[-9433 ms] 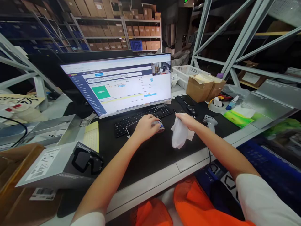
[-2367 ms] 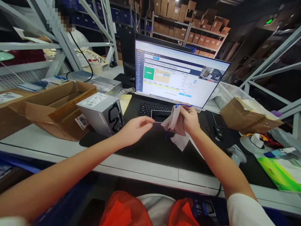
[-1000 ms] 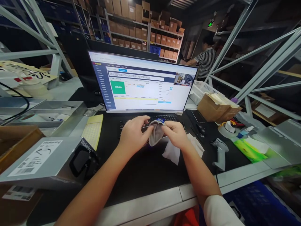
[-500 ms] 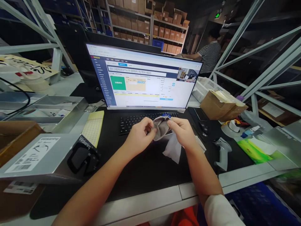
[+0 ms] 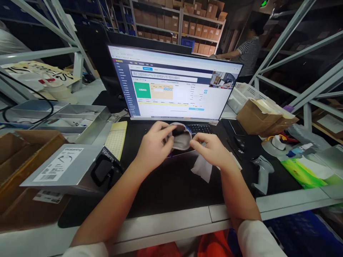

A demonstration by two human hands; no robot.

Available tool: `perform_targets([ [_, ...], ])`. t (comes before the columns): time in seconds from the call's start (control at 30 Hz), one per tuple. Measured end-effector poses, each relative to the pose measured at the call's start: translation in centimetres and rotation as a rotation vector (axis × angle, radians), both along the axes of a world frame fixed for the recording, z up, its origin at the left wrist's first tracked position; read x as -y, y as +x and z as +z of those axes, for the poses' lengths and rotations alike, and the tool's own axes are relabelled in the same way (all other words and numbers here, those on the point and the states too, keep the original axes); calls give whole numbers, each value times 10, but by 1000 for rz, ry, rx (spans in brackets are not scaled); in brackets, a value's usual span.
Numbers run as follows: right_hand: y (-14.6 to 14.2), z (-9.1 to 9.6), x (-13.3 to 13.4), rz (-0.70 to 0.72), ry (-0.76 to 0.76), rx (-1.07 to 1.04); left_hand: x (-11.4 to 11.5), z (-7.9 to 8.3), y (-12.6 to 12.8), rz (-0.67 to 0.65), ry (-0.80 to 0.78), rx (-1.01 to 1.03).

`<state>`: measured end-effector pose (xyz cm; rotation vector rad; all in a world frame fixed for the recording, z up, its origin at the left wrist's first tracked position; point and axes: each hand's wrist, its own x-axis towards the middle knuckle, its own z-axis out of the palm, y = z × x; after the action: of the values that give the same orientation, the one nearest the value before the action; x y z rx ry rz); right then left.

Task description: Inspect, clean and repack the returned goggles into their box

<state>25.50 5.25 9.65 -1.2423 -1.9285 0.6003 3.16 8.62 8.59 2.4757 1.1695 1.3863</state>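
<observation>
A soft grey fabric pouch (image 5: 183, 140) is held up in front of the keyboard (image 5: 202, 128), its mouth spread and facing me. My left hand (image 5: 154, 146) grips its left side, thumb and fingers at the rim. On the opposite edge, my right hand (image 5: 210, 148) pinches the rim between thumb and fingertips. A bit of blue shows behind the pouch; what it belongs to is hidden. Below my right hand is a crumpled thin white sheet (image 5: 202, 169); whether it touches the hand I cannot tell.
A lit monitor (image 5: 171, 85) stands behind the keyboard. To the left are a Wakening box (image 5: 69, 166), an open carton (image 5: 29, 157) and a yellow pad (image 5: 117, 139). Rightward lie a mouse (image 5: 239, 144), a barcode scanner (image 5: 262, 173) and a green tissue pack (image 5: 302, 175). Another person (image 5: 249, 53) stands beyond.
The view has shifted, so the desk items appear farther right. The pouch's mouth is now wider and rounder, with my left fingers reaching over its rim. Both hands keep hold of it.
</observation>
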Motion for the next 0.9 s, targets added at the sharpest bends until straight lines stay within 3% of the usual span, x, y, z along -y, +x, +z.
perform_targets([
  [0.07, 12, 1, -3, -62, 15, -49, -10, -3, -5, 70, 21, 13],
  [0.2, 54, -8, -20, -322, 35, -83, -28, -10, -17, 145, 71, 55],
  [0.27, 75, -23, -34, -449, -98, 59, -31, -11, -20, 121, 72, 66],
  [0.37, 93, -54, -55, -576, -463, 333, -28, -9, -19, 74, 48, 56],
  [0.43, 95, -76, -65, -559, -642, 386, -22, -6, -15, 54, -11, 28],
  [0.53, 88, -100, -70, -515, -728, 374, -15, -3, -8, 10, -128, -69],
  [0.73, 82, -113, -54, -564, -490, 213, -9, -10, 2, -20, -315, -208],
  [0.9, 84, -92, -31, -634, -192, -23, -10, -20, 13, -4, -358, -195],
])
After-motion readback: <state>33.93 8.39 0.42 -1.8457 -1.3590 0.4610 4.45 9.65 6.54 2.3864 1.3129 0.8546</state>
